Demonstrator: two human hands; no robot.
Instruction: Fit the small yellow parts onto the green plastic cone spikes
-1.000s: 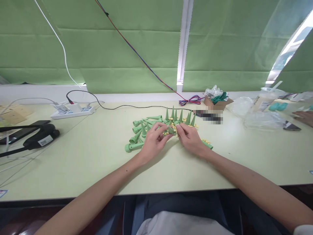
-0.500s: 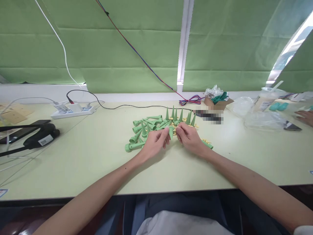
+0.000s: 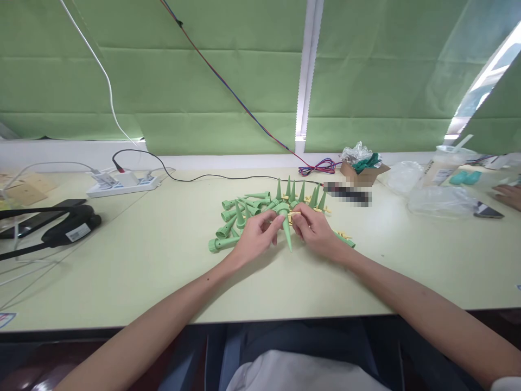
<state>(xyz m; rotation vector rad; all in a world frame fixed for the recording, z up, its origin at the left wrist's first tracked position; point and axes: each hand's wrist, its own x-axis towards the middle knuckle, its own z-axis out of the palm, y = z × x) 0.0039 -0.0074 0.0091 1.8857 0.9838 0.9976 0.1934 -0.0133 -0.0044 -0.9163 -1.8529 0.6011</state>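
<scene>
Cone (image 3: 287,234) green — small pieces (image 3: 344,235) yellow; blind (image 3: 211,87) green — wires (image 3: 253,115) red, blue.

Green blinds (image 3: 228,81) fill the back here, creased across, a pale upright strip (image 3: 308,70) parting two panels; over on the right, bright light comes through a slanting gap (image 3: 487,82). Below them runs a white ledge (image 3: 228,162), then comes the broad, pale tabletop (image 3: 154,260), dark beneath its front edge.

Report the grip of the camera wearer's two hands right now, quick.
Left hand: closed, holding a green spike, its tip pointing toward the wearer.
Right hand: closed, apparently pinching a small yellow piece.
</scene>
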